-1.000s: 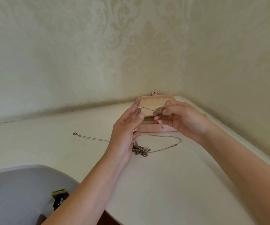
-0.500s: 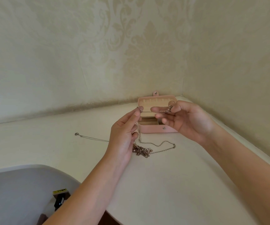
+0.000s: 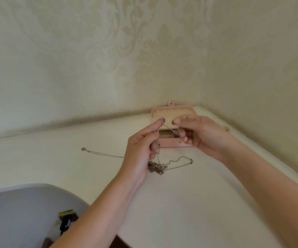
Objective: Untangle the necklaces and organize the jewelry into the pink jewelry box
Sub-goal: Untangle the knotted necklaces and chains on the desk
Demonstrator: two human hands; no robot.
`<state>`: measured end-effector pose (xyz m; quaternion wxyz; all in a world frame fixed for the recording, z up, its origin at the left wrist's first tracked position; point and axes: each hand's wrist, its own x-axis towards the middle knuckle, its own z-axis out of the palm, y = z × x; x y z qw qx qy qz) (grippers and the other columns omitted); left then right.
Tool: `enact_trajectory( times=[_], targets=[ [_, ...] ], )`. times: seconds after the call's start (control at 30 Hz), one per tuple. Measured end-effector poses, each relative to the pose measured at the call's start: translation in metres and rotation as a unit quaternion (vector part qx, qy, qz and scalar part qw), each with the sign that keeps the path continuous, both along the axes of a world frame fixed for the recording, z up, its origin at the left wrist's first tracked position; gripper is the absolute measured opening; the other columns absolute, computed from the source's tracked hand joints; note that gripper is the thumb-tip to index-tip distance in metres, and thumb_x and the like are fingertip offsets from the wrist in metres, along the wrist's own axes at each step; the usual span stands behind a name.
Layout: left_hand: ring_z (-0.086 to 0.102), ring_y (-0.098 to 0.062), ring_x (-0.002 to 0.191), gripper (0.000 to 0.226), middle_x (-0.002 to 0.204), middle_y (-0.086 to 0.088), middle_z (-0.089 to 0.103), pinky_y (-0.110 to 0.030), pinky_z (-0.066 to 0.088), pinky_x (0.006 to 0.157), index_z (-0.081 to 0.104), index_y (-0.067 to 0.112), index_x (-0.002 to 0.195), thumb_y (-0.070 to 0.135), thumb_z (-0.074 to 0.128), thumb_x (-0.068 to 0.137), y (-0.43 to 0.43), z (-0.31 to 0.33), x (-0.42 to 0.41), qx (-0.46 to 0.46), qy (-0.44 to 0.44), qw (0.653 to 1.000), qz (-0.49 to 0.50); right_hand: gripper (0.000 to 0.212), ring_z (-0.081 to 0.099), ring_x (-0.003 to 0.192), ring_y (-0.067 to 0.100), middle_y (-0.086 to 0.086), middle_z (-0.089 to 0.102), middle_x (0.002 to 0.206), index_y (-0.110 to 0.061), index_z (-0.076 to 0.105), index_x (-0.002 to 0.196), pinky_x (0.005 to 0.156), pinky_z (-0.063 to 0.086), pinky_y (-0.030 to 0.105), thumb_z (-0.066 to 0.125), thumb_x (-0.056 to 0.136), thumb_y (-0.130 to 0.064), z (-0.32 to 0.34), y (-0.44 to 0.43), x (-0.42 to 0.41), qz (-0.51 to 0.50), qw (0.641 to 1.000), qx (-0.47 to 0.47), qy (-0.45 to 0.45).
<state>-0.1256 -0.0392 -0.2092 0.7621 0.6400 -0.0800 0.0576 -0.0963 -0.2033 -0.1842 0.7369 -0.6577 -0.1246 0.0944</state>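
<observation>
Right hand [image 3: 203, 133] has closed back onto the thin chain [image 3: 168, 128], now strung between both hands before the open pink jewelry box [image 3: 169, 144]; left hand [image 3: 141, 149] pinches it high, right pinches it lower. Its slack drops to the tangle [image 3: 156, 167] on the table [image 3: 180, 203]. Light, limp, likely fragile: grip near the knot, tease gently.

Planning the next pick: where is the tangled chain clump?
Head view: the tangled chain clump lies on the white table, just right of the left hand, in front of the pink jewelry box.
</observation>
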Motion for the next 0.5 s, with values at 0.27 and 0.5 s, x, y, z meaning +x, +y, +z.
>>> enact_trajectory(
  times=[0.27,0.5],
  targets=[
    [0.029,-0.005,0.045,0.039,0.048,0.007,0.031,-0.015,0.025,0.043,0.066,0.025,0.118,0.001,0.046,0.095,-0.0014,0.0009,-0.0025,0.026,-0.008,0.999,-0.03,0.011,0.037,0.04,0.005,-0.007,0.041,0.042,-0.006,0.07,0.086,0.045,0.034,0.012,0.075,0.077,-0.011,0.0003,0.0058,-0.0066,-0.072,0.987,-0.093,-0.106],
    [0.03,-0.004,0.045,0.038,0.047,0.007,0.034,-0.015,0.026,0.043,0.065,0.022,0.121,0.002,0.048,0.095,-0.0024,-0.0001,-0.0026,0.045,-0.012,0.998,-0.039,0.009,0.024,0.041,0.01,-0.01,0.028,0.04,-0.015,0.073,0.079,0.043,0.026,0.017,0.08,0.074,-0.017,-0.0013,0.0058,-0.0045,-0.121,0.975,-0.138,-0.122]
  ],
)
